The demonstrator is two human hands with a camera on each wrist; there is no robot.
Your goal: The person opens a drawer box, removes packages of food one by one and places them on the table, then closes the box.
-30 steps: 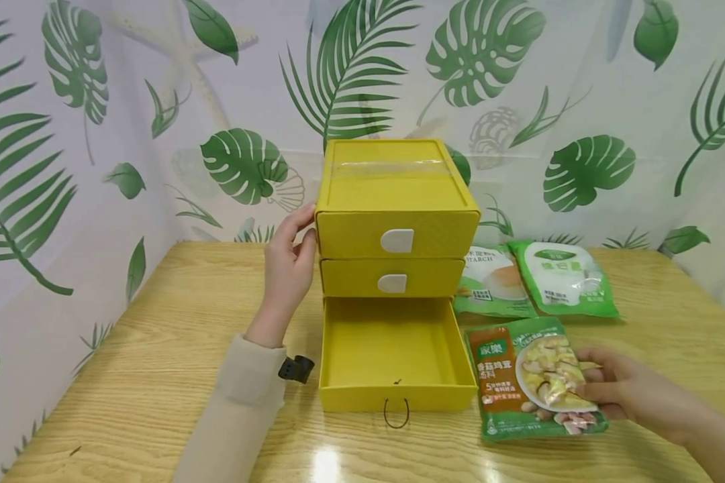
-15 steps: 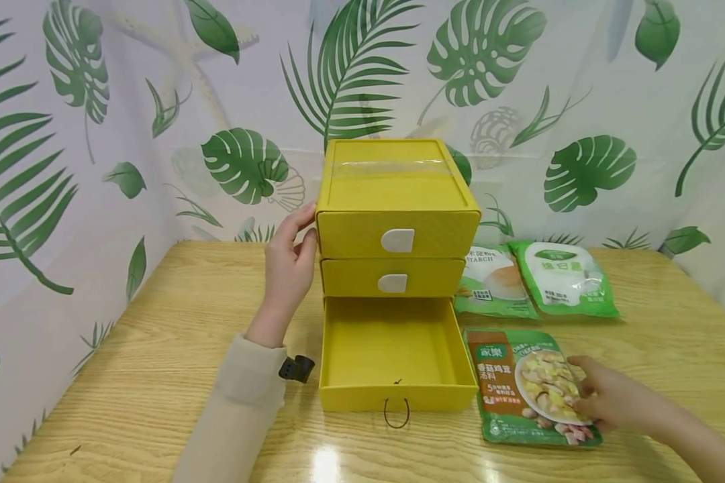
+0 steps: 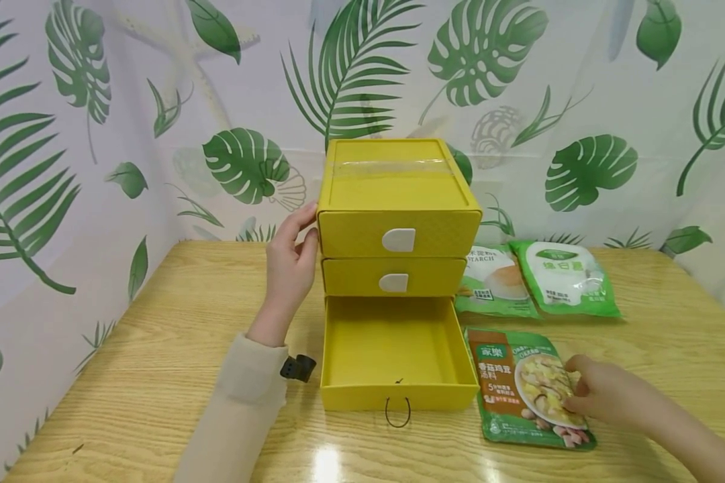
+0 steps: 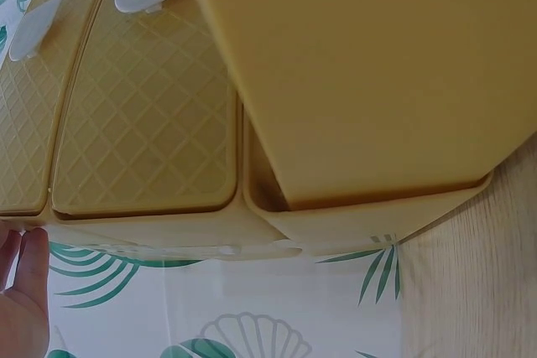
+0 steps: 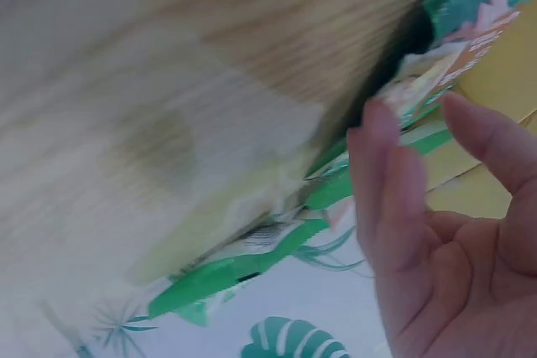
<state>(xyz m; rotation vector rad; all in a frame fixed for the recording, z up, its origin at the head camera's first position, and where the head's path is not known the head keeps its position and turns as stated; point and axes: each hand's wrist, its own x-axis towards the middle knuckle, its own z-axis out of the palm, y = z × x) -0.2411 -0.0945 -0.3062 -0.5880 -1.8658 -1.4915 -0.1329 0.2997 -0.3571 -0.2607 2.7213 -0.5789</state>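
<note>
A yellow three-drawer box [image 3: 399, 178] stands mid-table, its bottom drawer [image 3: 389, 342] pulled out with nothing inside. My left hand [image 3: 290, 265] rests against the box's upper left side, fingertips at the edge; the left wrist view has thumb and fingers [image 4: 25, 282] there too. A green and brown soup-mix packet [image 3: 528, 392] lies flat right of the drawer, picturing a bowl of food. My right hand [image 3: 610, 396] is at the packet's right edge, overlapping it. In the right wrist view its thumb and fingers stand apart, with the packet [image 5: 436, 64] beyond them.
Behind the soup packet lie a green starch bag [image 3: 495, 282], partly hidden by the box, and a white and green bag [image 3: 568, 278]. A black thin loop [image 3: 397, 412] hangs from the open drawer's front. A leaf-print cloth [image 3: 374, 80] stands behind the wooden table [image 3: 169, 349].
My right hand has lowered the soup-mix packet flat on the table and loosened its grip, then shifted slightly left at its edge. My left hand stays on the box.
</note>
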